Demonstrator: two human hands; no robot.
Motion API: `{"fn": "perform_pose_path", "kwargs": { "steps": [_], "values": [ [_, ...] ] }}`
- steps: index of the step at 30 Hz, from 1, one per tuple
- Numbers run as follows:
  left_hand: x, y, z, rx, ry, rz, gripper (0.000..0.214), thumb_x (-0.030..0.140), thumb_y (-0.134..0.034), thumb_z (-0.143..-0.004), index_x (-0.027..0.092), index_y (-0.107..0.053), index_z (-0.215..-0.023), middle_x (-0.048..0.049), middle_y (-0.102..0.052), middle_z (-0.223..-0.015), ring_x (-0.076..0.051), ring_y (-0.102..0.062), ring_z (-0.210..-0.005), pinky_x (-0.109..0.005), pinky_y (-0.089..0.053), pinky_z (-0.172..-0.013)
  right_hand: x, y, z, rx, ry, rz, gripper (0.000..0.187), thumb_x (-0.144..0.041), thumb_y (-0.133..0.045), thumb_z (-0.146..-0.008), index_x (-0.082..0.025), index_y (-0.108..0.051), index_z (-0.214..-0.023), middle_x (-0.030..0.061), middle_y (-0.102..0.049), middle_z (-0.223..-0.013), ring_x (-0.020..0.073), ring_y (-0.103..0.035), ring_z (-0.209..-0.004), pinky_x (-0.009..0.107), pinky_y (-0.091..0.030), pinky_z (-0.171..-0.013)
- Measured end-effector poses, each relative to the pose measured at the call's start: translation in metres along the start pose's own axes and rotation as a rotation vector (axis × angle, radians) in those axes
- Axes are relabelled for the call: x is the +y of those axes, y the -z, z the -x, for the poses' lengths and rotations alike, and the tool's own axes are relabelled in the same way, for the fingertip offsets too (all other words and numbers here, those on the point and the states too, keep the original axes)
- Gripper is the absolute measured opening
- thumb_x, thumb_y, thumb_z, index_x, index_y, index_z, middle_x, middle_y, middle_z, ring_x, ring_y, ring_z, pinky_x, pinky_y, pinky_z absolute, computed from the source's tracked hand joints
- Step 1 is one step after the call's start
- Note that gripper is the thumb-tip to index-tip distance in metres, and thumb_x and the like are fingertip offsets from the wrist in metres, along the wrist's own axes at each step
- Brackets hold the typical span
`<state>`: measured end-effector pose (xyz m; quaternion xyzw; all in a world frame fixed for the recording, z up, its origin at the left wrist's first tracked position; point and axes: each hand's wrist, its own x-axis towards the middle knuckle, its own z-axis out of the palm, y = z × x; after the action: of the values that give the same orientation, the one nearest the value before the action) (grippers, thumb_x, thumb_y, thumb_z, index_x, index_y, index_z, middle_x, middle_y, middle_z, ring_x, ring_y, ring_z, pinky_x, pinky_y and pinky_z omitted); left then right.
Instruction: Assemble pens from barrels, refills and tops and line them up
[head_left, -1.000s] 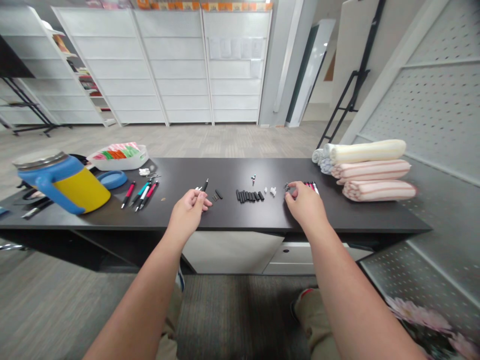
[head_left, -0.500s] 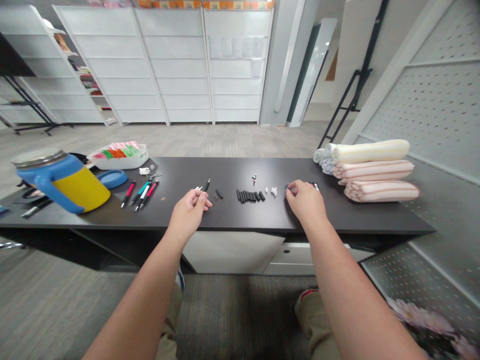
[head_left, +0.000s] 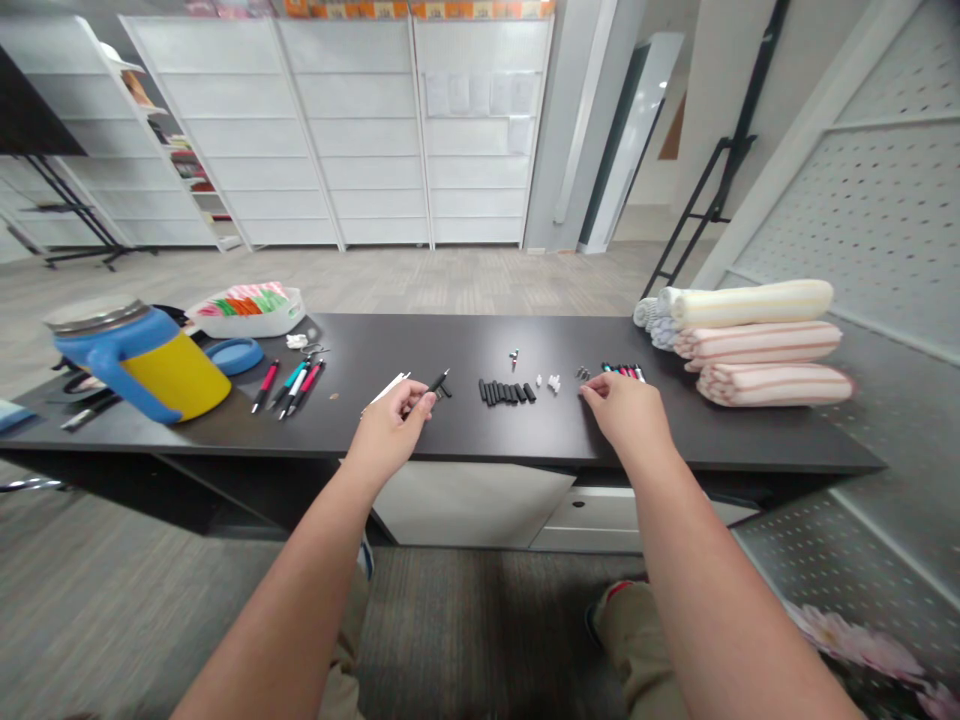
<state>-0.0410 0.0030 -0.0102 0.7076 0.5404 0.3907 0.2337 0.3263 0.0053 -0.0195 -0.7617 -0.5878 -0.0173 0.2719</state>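
My left hand (head_left: 391,424) is closed around a black pen (head_left: 438,380), its pointed end facing away to the right. White thin sticks (head_left: 390,386) lie just behind that hand, and a small dark piece shows partly past the fingers. My right hand (head_left: 628,408) is closed in a pinch at the tabletop; whatever is between the fingertips is too small to make out. Tiny metal parts (head_left: 583,373) lie just beyond its fingertips. Coloured pen pieces (head_left: 622,371) stand in a row behind the hand, partly covered by it. Black grip tubes (head_left: 507,392) lie lined up between my hands.
Small white pieces (head_left: 553,383) and a small metal-and-red part (head_left: 514,358) lie mid-table. Several pens (head_left: 294,387), a blue lid (head_left: 234,355), a yellow-blue mug (head_left: 161,365) and a white basket (head_left: 259,322) are at left. Rolled towels (head_left: 765,342) are stacked at right.
My left hand has turned slightly, and the black pen now tilts more to the right. The right hand has drawn back a little from the tiny metal parts, uncovering them and the coloured pieces.
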Motion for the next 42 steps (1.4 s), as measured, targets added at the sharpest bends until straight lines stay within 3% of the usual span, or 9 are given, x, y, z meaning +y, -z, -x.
{"fn": "perform_pose_path", "kwargs": {
  "steps": [3,7,10,18,24,32,38,42],
  "values": [
    [0.006,-0.001,0.003,-0.032,-0.104,-0.061,0.026,0.048,-0.062,-0.098,0.025,-0.073,-0.104,-0.0022,-0.077,-0.095,-0.02,-0.069,-0.086,-0.03,-0.05,-0.074,-0.015,0.009,0.014,-0.014,0.024,-0.288,0.02,-0.041,-0.071,-0.092,-0.022,-0.079,-0.091,0.0048,-0.079,-0.082,0.0223,-0.072,-0.073,0.035,-0.051,-0.071],
    [0.012,-0.006,0.007,-0.146,-0.257,-0.068,0.021,0.041,-0.064,-0.098,0.025,-0.076,-0.106,-0.0036,-0.077,-0.108,-0.021,-0.069,-0.097,-0.028,-0.051,-0.073,-0.053,0.007,0.041,-0.203,0.113,-0.825,0.035,-0.053,-0.075,-0.088,-0.02,-0.079,-0.098,0.0037,-0.077,-0.078,0.0189,-0.069,-0.065,0.032,-0.054,-0.065],
    [0.012,-0.01,0.007,-0.183,-0.323,-0.073,0.018,0.037,-0.066,-0.098,0.024,-0.077,-0.106,-0.0037,-0.076,-0.107,-0.021,-0.069,-0.098,-0.029,-0.052,-0.077,-0.075,-0.002,0.056,-0.332,0.165,-0.932,0.029,-0.047,-0.078,-0.085,-0.021,-0.08,-0.097,0.0041,-0.079,-0.082,0.0188,-0.072,-0.071,0.032,-0.057,-0.07],
    [0.009,-0.01,0.007,-0.183,-0.371,-0.085,0.016,0.035,-0.068,-0.098,0.023,-0.077,-0.104,-0.0036,-0.076,-0.103,-0.02,-0.069,-0.096,-0.03,-0.053,-0.081,-0.086,-0.018,0.06,-0.354,0.284,-0.856,0.021,-0.04,-0.078,-0.087,-0.023,-0.081,-0.099,0.0043,-0.082,-0.092,0.0198,-0.075,-0.08,0.033,-0.059,-0.076],
    [0.011,-0.011,0.006,-0.176,-0.378,-0.081,0.017,0.035,-0.068,-0.098,0.024,-0.077,-0.105,-0.004,-0.077,-0.103,-0.02,-0.07,-0.096,-0.032,-0.053,-0.084,-0.087,-0.017,0.06,-0.305,0.272,-0.853,0.021,-0.039,-0.077,-0.088,-0.022,-0.08,-0.101,0.0047,-0.081,-0.091,0.0193,-0.074,-0.079,0.033,-0.059,-0.076],
    [0.01,-0.012,0.007,-0.184,-0.384,-0.085,0.015,0.035,-0.069,-0.098,0.023,-0.077,-0.104,-0.003,-0.077,-0.101,-0.02,-0.07,-0.095,-0.03,-0.052,-0.082,-0.089,-0.019,0.06,-0.355,0.292,-0.841,0.017,-0.034,-0.076,-0.087,-0.023,-0.08,-0.1,0.0035,-0.082,-0.093,0.019,-0.075,-0.08,0.033,-0.058,-0.077],
    [0.01,-0.014,0.007,-0.195,-0.391,-0.092,0.014,0.034,-0.069,-0.098,0.023,-0.077,-0.103,-0.0026,-0.077,-0.1,-0.019,-0.069,-0.093,-0.029,-0.052,-0.08,-0.093,-0.015,0.06,-0.373,0.332,-0.712,0.01,-0.03,-0.076,-0.09,-0.023,-0.079,-0.097,0.0017,-0.081,-0.085,0.018,-0.072,-0.074,0.03,-0.053,-0.072],
    [0.008,-0.014,0.006,-0.19,-0.391,-0.09,0.015,0.034,-0.07,-0.097,0.024,-0.077,-0.105,-0.0027,-0.077,-0.101,-0.019,-0.069,-0.093,-0.029,-0.052,-0.08,-0.096,-0.013,0.062,-0.292,0.45,-0.573,0.016,-0.032,-0.067,-0.1,-0.022,-0.075,-0.089,0.0016,-0.076,-0.078,0.0178,-0.069,-0.073,0.03,-0.049,-0.072]
  ]
}}
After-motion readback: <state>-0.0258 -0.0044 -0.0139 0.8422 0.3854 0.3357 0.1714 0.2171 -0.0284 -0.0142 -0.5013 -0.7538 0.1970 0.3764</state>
